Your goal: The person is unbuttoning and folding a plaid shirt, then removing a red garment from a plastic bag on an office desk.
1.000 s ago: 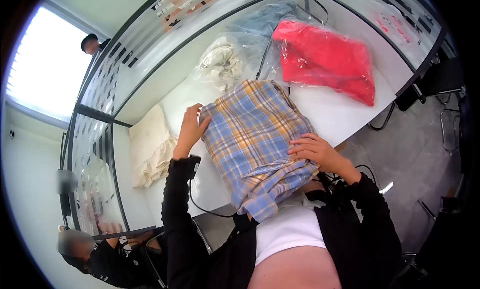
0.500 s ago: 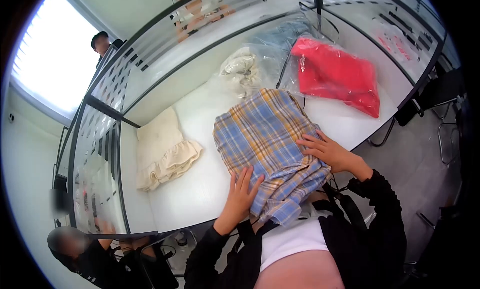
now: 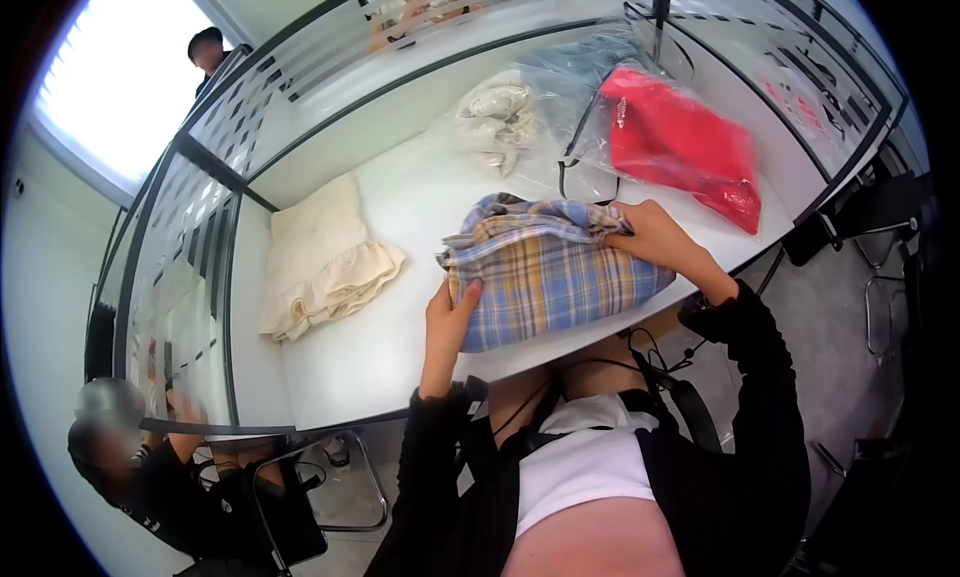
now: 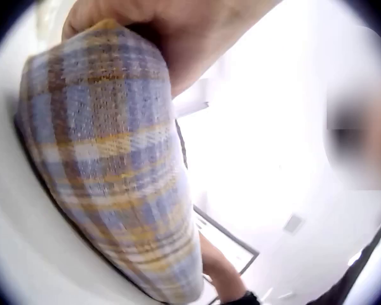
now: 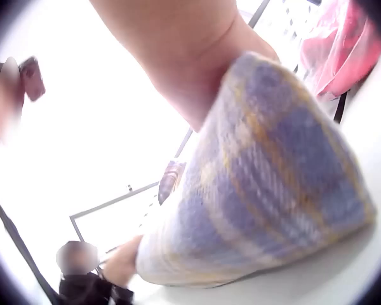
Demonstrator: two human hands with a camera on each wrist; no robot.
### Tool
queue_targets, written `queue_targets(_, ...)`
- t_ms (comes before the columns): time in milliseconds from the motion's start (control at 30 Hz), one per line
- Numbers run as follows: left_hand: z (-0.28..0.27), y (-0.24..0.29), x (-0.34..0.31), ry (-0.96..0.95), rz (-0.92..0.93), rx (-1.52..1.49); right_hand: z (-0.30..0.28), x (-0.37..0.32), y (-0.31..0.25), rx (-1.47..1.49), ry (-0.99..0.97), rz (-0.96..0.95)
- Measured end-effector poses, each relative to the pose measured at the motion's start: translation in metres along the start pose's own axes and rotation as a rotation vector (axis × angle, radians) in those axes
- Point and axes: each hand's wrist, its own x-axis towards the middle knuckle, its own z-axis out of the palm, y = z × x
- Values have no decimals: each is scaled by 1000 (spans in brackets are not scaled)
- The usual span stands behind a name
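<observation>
A blue, yellow and white plaid shirt (image 3: 550,287) is folded into a thick bundle near the front edge of the white table. My left hand (image 3: 447,322) grips its left end, thumb on the near face and the other fingers hidden by cloth. At the right end my right hand (image 3: 655,242) holds the upper folded edge. Rumpled cloth lies along the top of the bundle. The left wrist view has one rounded end of the shirt (image 4: 108,152) filling the left side, under the hand. In the right wrist view the other end of the shirt (image 5: 273,184) rests close over the tabletop.
Folded cream ruffled clothing (image 3: 325,252) lies on the left of the table (image 3: 340,377). Further back are bagged white clothing (image 3: 495,122), bagged light-blue clothing (image 3: 585,62) and a red garment in clear plastic (image 3: 685,147). Framed partitions (image 3: 330,117) border the table. Another person (image 3: 130,467) sits at lower left.
The plaid shirt, flat with its lower part towards me before, is now doubled into a shorter bundle. My left hand went from its far left corner to its near left side; the right now grips the upper edge.
</observation>
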Motion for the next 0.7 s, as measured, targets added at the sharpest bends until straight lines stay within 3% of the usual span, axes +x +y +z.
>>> queue_targets(33,-1,2,3,33,-6,132,10,5,10,-214,-23,19)
queue_targets(67,-3,28,-4,14,-215,395,29,5,23,-249,58,0)
queue_targets(167,0,9,-18,294,92,617,49,3,36,-199,180,-25)
queue_targets(200,-2,-2,-19,400,221,777,46,0,33,-105,131,48)
queue_targets(233,-7,-10,-18,396,208,761,41,0,28,43,79,121)
queue_targets(300,-21,0,-18,58,-138,442,39,1,27,288,-12,108)
queue_targets(333,-23,-2,-19,56,-108,343,28,0,14,375,-149,211)
queue_targets(500,-31,-12,-20,-287,-330,-245,43,7,13,658,-304,106)
queue_targets(567,-26,8,-30,-399,-387,-450,53,12,14,722,-296,32)
queue_targets(700,-24,10,-38,-350,-418,-477,31,31,12,685,-311,-123)
